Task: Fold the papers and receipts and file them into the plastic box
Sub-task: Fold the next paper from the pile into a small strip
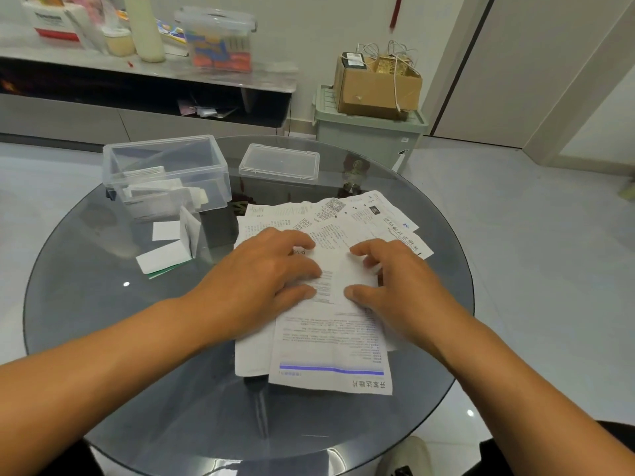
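The left hand point(271, 269) is pressing flat-fingered and the right hand point(391, 283) is pinching the long white printed receipt point(330, 341) (blue stripe nearest the person), lying lengthwise toward the clear rectangular plastic box point(168, 173) far-left on the round grey glass table point(86, 297).

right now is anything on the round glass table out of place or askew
Mostly the folded white slips: they lie on the round glass table in front of the clear plastic box, not inside it, and one stands on edge. The box's clear lid lies beside it.
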Tool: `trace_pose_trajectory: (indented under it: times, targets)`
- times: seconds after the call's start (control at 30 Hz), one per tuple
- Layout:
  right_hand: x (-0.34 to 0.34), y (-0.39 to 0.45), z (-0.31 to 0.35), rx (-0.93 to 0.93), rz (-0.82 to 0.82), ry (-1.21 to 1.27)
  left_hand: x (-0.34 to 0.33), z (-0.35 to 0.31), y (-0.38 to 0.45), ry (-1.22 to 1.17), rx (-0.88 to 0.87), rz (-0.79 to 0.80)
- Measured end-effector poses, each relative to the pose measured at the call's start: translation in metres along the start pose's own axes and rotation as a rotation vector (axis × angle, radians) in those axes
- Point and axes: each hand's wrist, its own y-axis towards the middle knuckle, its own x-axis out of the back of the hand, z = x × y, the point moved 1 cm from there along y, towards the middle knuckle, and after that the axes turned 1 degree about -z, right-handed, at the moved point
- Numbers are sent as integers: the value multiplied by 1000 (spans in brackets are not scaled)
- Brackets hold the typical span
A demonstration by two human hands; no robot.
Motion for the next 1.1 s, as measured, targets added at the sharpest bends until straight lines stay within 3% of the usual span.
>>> trace_pose_trajectory:
  times: [0.07,0.13,0.23,0.33,0.4,0.47,0.57,0.7,0.8,0.9,1.1]
  targets:
    - [1,0,3,43,-14,-64,5,-1,1,155,-134,33]
    - [3,-3,5,82,86,-137,7,-6,2,212,-209,60]
    - [4,-7,9,151,206,-263,8,-10,4,271,-196,105]
    - [4,-8,14,232,103,-385,2,-5,4,272,-165,20]
    - [0,-5,13,259,-39,-320,3,-5,4,107,-35,-91]
    - [-2,-4,10,287,-237,-82,10,-9,5,-158,177,-171]
    - [0,-6,11,414,-513,180,20,-14,5,-533,479,-125]
    - [-11,-5,16,646,-607,47,27,-26,4,-1076,700,-26]
    - [-21,-5,18,737,-570,-95,32,-30,3,-1416,707,18]
    - [-23,-9,24,722,-478,-105,35,-23,-2,-1427,652,72]
    - [-22,-9,38,290,-179,600,34,-14,-19,-1057,607,130]
